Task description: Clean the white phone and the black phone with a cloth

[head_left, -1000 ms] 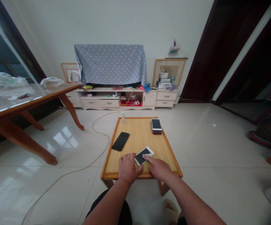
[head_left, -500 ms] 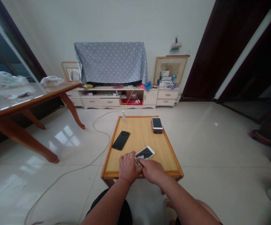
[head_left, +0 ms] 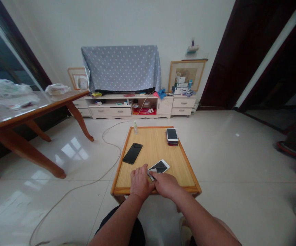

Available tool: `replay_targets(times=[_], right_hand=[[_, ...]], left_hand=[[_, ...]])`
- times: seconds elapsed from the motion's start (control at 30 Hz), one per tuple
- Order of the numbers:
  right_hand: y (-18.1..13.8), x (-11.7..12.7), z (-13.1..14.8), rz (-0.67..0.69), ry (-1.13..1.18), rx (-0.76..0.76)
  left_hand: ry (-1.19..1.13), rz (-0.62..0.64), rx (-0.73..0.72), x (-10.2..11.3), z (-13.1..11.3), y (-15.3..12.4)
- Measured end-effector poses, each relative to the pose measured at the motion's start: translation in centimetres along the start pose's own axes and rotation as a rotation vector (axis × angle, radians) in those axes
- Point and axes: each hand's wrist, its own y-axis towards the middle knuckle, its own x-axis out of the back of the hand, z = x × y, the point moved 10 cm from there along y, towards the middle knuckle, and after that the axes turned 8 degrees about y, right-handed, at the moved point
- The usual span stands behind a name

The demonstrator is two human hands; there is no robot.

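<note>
A white smartphone point(head_left: 163, 166) with a dark screen lies slanted near the front of the small wooden table point(head_left: 153, 145). My left hand point(head_left: 139, 182) is closed at its near left end, gripping the edge. With closed fingers my right hand point(head_left: 166, 184) presses a crumpled pale wipe point(head_left: 152, 171) onto the lower part of the screen. Both hands touch each other in front, and they cover the phone's near corner. A larger black smartphone point(head_left: 132, 153) lies to the left. At the far right corner sits a stack of phones point(head_left: 172, 135), a white one on top.
A small clear bottle point(head_left: 135, 127) stands at the table's far left corner. A cable point(head_left: 96, 180) runs over the tiled floor on the left. Beside it stands a bigger table point(head_left: 42, 106) with plastic bags. A low white cabinet point(head_left: 109, 111) lines the wall behind.
The wipe under my right fingers has shifted very slightly on the screen. The view has moved a little; phones and bottle stay where they were.
</note>
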Motion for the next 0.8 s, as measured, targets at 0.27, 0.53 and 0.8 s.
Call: replay_targets(times=[0.27,0.53,0.8], right_hand=[[-0.1,-0.1,-0.8,0.03,0.026,0.015],[1.8,1.3,-4.0,-0.066,0.042,-0.147],[2.1,0.5,-2.9,-0.029,0.059,-0.049]], left_hand=[[0.0,-0.013,0.0,0.0,-0.1,0.0],[0.02,-0.061,-0.037,0.0,-0.2,-0.1],[0.011,-0.027,-0.012,-0.1,0.0,0.0]])
